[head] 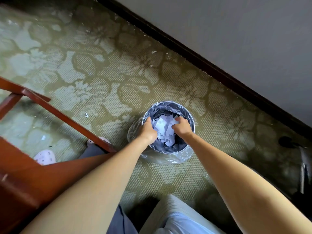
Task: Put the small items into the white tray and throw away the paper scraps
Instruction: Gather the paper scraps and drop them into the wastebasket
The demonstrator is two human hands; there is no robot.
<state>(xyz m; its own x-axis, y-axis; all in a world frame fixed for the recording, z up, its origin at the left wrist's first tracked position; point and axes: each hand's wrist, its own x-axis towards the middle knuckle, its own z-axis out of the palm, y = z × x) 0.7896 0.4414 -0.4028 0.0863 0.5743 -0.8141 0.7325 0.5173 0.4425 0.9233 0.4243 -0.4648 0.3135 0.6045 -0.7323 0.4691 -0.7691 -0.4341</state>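
We work from a single view: a wide-angle camera worn on the head. It faces forward and steeply down onto the carpeted floor (104, 92). The lens stands well above the floor, so the waste bin (187, 112) and its paper scraps (164, 129) appear small, just right of frame centre. Both forearms enter from the bottom edge and converge on the bin, with the left grip (148, 128) and the right grip (182, 127) at its mouth. The view is rolled: the skirting board (202, 65) runs diagonally from top centre to the right edge. Wooden furniture (22, 174) fills the lower left corner, close to the lens.
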